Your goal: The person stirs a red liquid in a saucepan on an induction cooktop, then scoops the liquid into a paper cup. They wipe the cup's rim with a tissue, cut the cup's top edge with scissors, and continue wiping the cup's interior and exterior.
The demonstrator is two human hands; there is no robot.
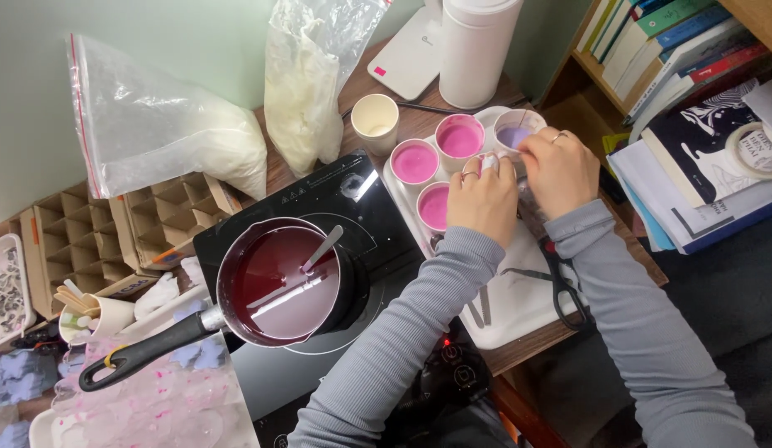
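Upper right of centre: the left hand [484,199] and right hand [558,170] meet over a white tray [518,311], fingers curled around something small between them; what they pinch is hidden by the hands themselves and cannot be made out. Beside the fingertips stand three cups of pink wax [415,162], and a cup of lilac wax [515,133] touches the right fingertips. Black scissors [560,286] lie on the tray, partly covered by the right sleeve. Centre: a saucepan [278,282] of dark red liquid, with a spoon [319,249] in it, sits on a black hotplate [353,199]. An empty cream cup [375,120] stands above it.
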